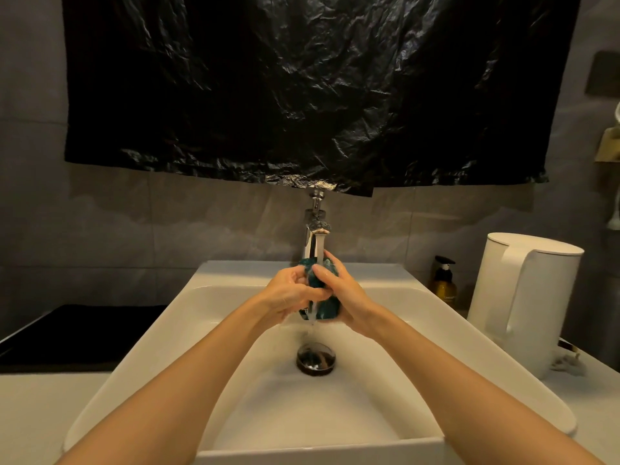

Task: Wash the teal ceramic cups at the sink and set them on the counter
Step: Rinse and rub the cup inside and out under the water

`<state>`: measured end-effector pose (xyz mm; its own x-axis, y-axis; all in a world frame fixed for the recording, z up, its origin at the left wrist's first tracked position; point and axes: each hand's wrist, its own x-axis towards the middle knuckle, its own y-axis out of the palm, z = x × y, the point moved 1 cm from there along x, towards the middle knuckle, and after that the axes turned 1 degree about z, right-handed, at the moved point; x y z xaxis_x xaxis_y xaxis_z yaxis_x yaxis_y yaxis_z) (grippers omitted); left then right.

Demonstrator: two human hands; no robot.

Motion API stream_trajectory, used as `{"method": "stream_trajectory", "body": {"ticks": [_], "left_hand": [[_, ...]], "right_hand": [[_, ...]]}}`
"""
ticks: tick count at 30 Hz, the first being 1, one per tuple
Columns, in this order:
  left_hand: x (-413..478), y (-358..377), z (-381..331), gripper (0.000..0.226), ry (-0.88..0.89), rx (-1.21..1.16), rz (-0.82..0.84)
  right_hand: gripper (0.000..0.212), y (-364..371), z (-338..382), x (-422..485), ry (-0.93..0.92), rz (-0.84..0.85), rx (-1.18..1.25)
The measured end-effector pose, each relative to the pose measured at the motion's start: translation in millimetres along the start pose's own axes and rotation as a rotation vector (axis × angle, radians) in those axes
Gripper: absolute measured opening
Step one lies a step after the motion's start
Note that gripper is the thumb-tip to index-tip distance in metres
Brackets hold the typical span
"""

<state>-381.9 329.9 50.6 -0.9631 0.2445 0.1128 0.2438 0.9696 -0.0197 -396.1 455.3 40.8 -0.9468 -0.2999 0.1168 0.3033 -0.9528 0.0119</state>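
Teal ceramic cup under running faucet, left hand and right hand both gripping it over sink. Washing midway; no cups visible on counter yet.

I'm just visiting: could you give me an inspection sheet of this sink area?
Surface: white sink, wet; pale counter around it.
Job's things: one teal cup under the running faucet; no others seen.
Clutter: white kettle and amber pump bottle at right.
Hands: left hand and right hand both grip the cup.
Cables: pale cord by the kettle's base.
Surroundings: black plastic sheet on tiled wall; black panel at left.
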Motion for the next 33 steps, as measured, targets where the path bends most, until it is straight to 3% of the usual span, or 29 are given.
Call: {"method": "stream_trajectory", "body": {"ticks": [7, 12, 14, 18, 22, 26, 29, 33], "left_hand": [[0.1, -1.2, 1.0, 0.05, -0.004, 0.027, 0.008], [-2.9, 1.5, 2.7, 0.046, 0.026, 0.234, 0.128], [-3.2, 3.5, 3.1, 0.044, 0.012, 0.246, 0.145], [-2.5, 7.9, 1.2, 0.034, 0.0, 0.07, 0.119], [-0.1, 13.8, 3.7, 0.041, 0.03, -0.059, 0.066], [1.7, 20.3, -2.1, 0.024, -0.006, -0.196, -0.093], [5.4, 20.3, -0.9, 0.038, -0.052, -0.219, -0.205], [0.7, 16.7, -6.8, 0.035, -0.133, -0.25, -0.104]], "right_hand": [[0.039, 5.3, 2.7, 0.1, 0.045, -0.08, 0.092], [0.064, -1.2, 7.6, -4.1, 0.336, -0.06, 0.135], [0.064, -2.6, 5.9, -5.7, 0.369, -0.069, 0.146], [0.049, 2.5, 2.3, -1.9, 0.289, -0.16, 0.127], [0.042, 2.0, 4.0, -0.2, 0.206, -0.154, 0.156], [0.037, 3.0, 3.4, -1.6, 0.174, -0.184, 0.091], [0.032, 7.8, 3.1, -2.5, 0.134, -0.185, 0.042], [0.035, 7.4, 3.3, -2.1, 0.157, -0.203, 0.055]]}}
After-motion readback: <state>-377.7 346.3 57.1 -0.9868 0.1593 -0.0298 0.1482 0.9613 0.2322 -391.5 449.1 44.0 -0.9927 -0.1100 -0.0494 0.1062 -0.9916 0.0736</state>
